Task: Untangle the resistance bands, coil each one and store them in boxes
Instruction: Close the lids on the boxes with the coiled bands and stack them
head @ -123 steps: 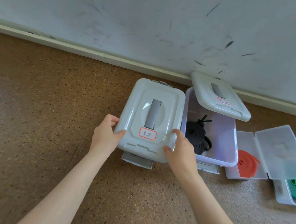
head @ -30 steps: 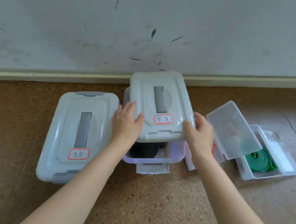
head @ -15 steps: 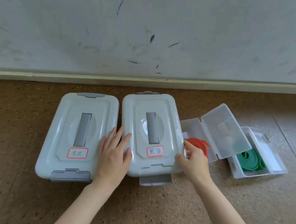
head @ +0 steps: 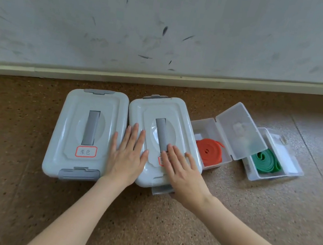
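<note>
Two white lidded boxes with grey handles stand side by side on the floor. The left box (head: 86, 132) is closed, its front latch down. On the lid of the right box (head: 169, 119) lie both my hands, flat with straight fingers: my left hand (head: 127, 157) over the lid's left edge, my right hand (head: 184, 172) over its front part, covering the label. This box's front latch (head: 162, 190) sticks out. A coiled red band (head: 208, 151) lies in a small clear box (head: 201, 128) with its lid up. A coiled green band (head: 265, 162) lies in another clear box (head: 288, 162).
A grey wall with a pale skirting board (head: 163, 78) runs just behind the boxes. The brown speckled floor (head: 161, 227) stretches in front and to both sides.
The lid now sits on the right white box. My hands have moved from its sides onto its top and lie flat there. The view has drawn closer.
</note>
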